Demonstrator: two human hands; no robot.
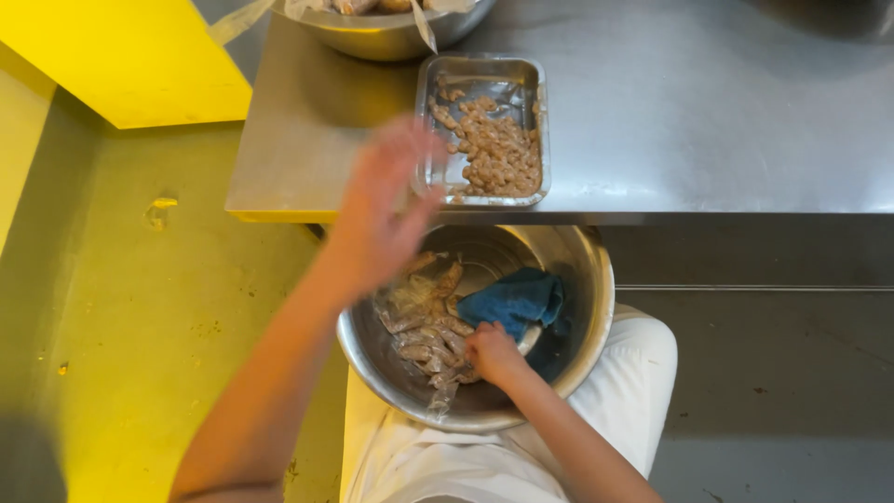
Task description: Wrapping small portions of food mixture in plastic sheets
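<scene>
A big steel bowl rests on my lap, below the table edge. It holds a clear bag of raw shrimp and a blue cloth. My right hand is down in the bowl, fingers closed among the shrimp beside the cloth. My left hand is blurred in the air above the bowl's left rim, just left of a rectangular steel tray of peeled shrimp on the table. Whether the left hand holds anything is hidden by blur.
A steel table spans the top. A second steel bowl lined with plastic stands at its far edge. A yellow surface sits at upper left, over a greenish floor. My white trousers show under the bowl.
</scene>
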